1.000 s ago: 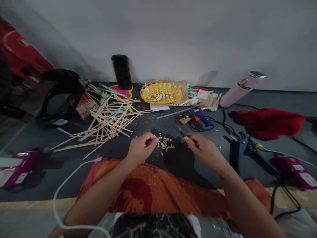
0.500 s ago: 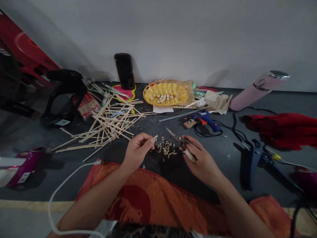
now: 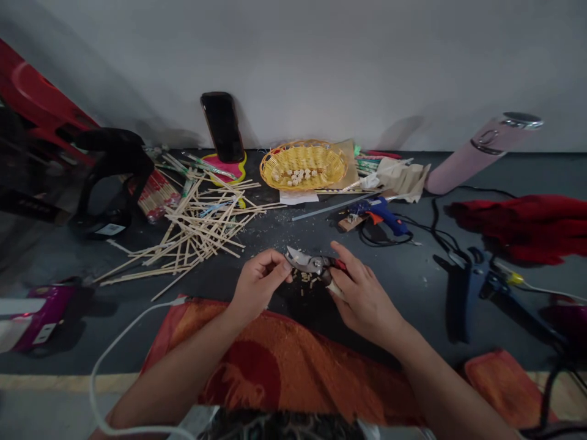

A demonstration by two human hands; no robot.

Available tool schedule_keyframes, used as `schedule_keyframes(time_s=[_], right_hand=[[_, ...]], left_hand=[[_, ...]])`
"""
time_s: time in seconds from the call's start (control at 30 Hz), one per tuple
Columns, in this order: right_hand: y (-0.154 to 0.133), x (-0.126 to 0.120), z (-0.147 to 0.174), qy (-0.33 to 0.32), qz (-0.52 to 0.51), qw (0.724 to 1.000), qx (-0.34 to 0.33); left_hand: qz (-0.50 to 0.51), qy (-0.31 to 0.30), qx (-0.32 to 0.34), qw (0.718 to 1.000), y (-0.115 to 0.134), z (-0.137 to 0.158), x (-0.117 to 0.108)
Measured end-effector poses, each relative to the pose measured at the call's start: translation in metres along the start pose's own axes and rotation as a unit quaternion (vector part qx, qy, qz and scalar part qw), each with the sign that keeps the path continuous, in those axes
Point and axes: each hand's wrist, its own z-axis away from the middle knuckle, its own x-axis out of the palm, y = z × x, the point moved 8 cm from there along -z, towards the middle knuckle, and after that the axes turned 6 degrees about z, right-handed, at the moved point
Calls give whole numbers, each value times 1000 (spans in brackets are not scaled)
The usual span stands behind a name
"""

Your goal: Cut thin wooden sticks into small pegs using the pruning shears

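Observation:
My right hand (image 3: 364,293) is wrapped round the handles of a pair of pruning shears (image 3: 308,261), whose parted blades point left. Their tips reach the fingertips of my left hand (image 3: 261,278). That hand is closed in a pinch on a short wooden stick piece, now mostly hidden by the fingers and blades. Below the shears lie several short cut wooden pieces (image 3: 306,278) on the dark tabletop, partly covered by the tool. A loose pile of long wooden sticks (image 3: 206,223) spreads out beyond my left hand.
A yellow woven basket (image 3: 270,177) with small pale pieces stands at the back. Right of it are a blue glue gun (image 3: 383,215), a pink flask (image 3: 472,160), a red cloth (image 3: 527,226) and blue-handled cutters (image 3: 474,284). A phone (image 3: 223,127) leans on the wall; an orange towel (image 3: 302,360) lies in front.
The shears have moved left with my right hand, from apart to the left fingertips, over the cut pieces. My left hand stays nearly in place. The view has shifted slightly.

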Motion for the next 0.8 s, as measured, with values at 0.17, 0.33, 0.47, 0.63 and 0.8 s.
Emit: schedule_keyframes(time_s=[0.17,0.33,0.47,0.63,0.8], right_hand=[[-2,0,1,-11,12,1000,-1],[-4,-2,1,-3,6,1000,-6],[0,-2,1,41,-35,999,0],[9,3,0,60,-52,997,21],[11,10,1,4,-19,999,35]], left_hand=[[-10,-27,19,999,4,2,5],[-16,-29,18,999,4,2,5],[-22,-31,15,999,4,3,5],[-26,-46,14,999,6,5,8],[-11,-71,17,997,8,8,13]])
